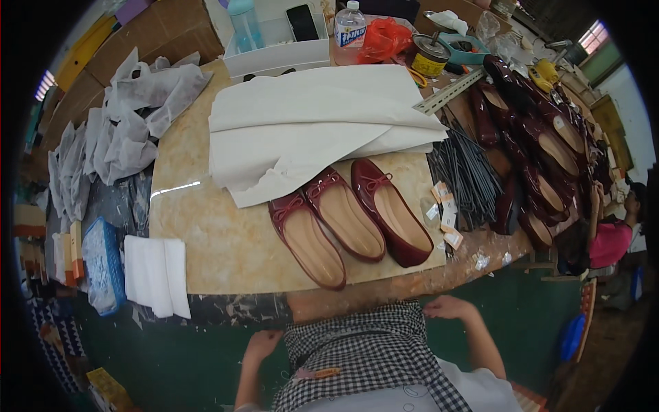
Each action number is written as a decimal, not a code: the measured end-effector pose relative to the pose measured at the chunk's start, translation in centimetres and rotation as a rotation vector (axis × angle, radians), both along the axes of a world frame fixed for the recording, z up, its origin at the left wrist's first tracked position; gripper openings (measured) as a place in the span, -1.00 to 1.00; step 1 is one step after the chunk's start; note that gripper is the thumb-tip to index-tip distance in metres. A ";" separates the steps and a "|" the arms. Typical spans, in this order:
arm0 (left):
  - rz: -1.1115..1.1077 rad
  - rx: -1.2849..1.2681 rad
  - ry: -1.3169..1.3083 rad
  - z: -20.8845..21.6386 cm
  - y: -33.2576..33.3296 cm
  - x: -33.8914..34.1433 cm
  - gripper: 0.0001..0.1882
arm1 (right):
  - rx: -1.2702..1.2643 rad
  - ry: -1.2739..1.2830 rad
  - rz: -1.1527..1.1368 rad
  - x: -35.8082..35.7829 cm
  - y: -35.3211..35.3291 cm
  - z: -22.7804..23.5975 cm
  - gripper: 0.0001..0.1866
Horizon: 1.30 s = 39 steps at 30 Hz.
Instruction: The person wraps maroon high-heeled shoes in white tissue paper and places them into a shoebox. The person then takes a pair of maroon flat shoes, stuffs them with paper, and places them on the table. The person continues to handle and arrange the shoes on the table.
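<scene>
Both my hands are down at my waist, below the table's front edge, at either side of a black-and-white checked apron point(357, 343). My left hand point(263, 341) is closed, its fingers curled at the apron's left edge. On the other side my right hand point(446, 307) has its fingers bent in against the apron's right edge. Three dark red patent ballet flats point(392, 213) with small bows lie side by side on the table, toes away from me and tan insoles showing. Their toes rest beside a folded white cloth point(309, 110).
More dark red shoes point(542, 151) crowd the right side, next to a bundle of thin black rods point(470, 172). White bags point(127, 117) lie left, above a blue basket point(103, 264) and folded white cloth point(156, 268). A bottle point(350, 34) and tin point(430, 56) stand behind. Another person point(611, 244) sits far right.
</scene>
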<state>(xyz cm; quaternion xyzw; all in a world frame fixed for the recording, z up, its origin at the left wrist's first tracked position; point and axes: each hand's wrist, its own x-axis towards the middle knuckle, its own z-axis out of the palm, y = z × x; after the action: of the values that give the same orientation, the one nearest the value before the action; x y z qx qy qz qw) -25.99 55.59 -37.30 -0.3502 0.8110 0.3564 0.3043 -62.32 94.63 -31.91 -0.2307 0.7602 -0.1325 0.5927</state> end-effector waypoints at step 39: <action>-0.224 0.132 1.342 19.9 6.5 -31.0 -0.88 | -0.866 -0.226 -0.812 -2.2 -16.1 12.3 -0.44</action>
<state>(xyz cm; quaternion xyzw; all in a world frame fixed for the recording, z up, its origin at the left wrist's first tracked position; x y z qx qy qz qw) -56.97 62.12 -17.36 0.0520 0.8321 0.5113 -0.2085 -64.51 78.57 -19.64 -0.1271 0.5969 -0.6692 0.4240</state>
